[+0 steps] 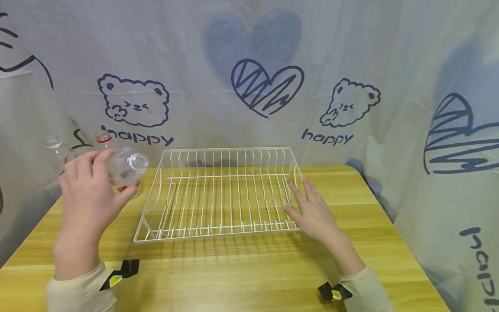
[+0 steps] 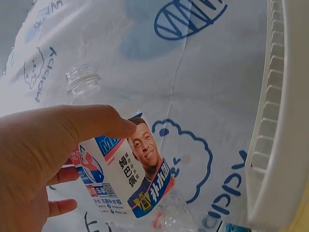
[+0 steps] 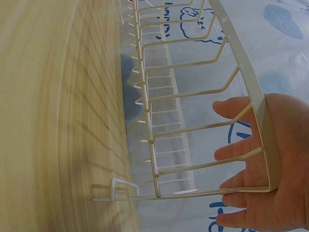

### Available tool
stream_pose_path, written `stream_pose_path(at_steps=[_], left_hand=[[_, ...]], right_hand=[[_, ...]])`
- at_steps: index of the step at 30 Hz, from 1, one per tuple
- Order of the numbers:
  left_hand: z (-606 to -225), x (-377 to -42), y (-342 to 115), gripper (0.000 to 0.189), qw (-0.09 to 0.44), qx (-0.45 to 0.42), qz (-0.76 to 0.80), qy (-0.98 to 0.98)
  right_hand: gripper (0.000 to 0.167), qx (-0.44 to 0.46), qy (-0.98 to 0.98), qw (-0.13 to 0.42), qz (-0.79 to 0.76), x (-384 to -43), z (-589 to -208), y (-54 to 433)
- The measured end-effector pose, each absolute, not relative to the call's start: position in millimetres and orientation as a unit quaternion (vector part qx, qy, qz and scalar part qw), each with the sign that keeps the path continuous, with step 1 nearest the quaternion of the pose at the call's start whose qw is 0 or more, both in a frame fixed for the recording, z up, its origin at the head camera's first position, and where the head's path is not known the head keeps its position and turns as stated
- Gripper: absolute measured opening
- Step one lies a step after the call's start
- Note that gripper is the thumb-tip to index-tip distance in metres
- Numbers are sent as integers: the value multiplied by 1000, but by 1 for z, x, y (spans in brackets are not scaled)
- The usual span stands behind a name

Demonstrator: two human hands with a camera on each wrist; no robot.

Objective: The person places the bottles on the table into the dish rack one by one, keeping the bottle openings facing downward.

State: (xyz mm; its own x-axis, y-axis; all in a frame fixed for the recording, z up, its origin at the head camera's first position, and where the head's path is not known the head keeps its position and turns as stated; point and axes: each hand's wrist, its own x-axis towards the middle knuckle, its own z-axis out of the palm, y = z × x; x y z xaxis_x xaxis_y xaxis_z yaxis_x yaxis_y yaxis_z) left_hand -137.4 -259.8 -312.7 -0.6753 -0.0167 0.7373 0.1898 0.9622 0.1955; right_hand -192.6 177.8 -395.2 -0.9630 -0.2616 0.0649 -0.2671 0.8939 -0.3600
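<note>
My left hand [image 1: 87, 186] grips a clear plastic bottle [image 1: 126, 167] just left of the rack, one round end of it angled toward the head camera. In the left wrist view, the thumb lies over the bottle's printed label [image 2: 123, 179], and its uncapped neck [image 2: 83, 79] points to the upper left. A white wire dish rack [image 1: 230, 236] stands on the table. At the rack's right end, my right hand [image 1: 313, 214] touches the frame with straight, spread fingers, as the right wrist view also shows.
Behind the left hand stand two more clear bottles, one with a red neck ring [image 1: 103, 137] and one farther left [image 1: 54, 145]. The wooden table [image 1: 234, 277] reaches a printed cloth curtain [image 1: 202, 112] at the back and sides.
</note>
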Motion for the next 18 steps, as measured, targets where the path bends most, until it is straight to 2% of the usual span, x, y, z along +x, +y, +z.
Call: stream_pose_path(at_steps=[18], left_hand=[[-318,-148,-214,75,474,-202,-92,-852]], right_hand=[[79,138,-974,11,181,-194,-396,181]])
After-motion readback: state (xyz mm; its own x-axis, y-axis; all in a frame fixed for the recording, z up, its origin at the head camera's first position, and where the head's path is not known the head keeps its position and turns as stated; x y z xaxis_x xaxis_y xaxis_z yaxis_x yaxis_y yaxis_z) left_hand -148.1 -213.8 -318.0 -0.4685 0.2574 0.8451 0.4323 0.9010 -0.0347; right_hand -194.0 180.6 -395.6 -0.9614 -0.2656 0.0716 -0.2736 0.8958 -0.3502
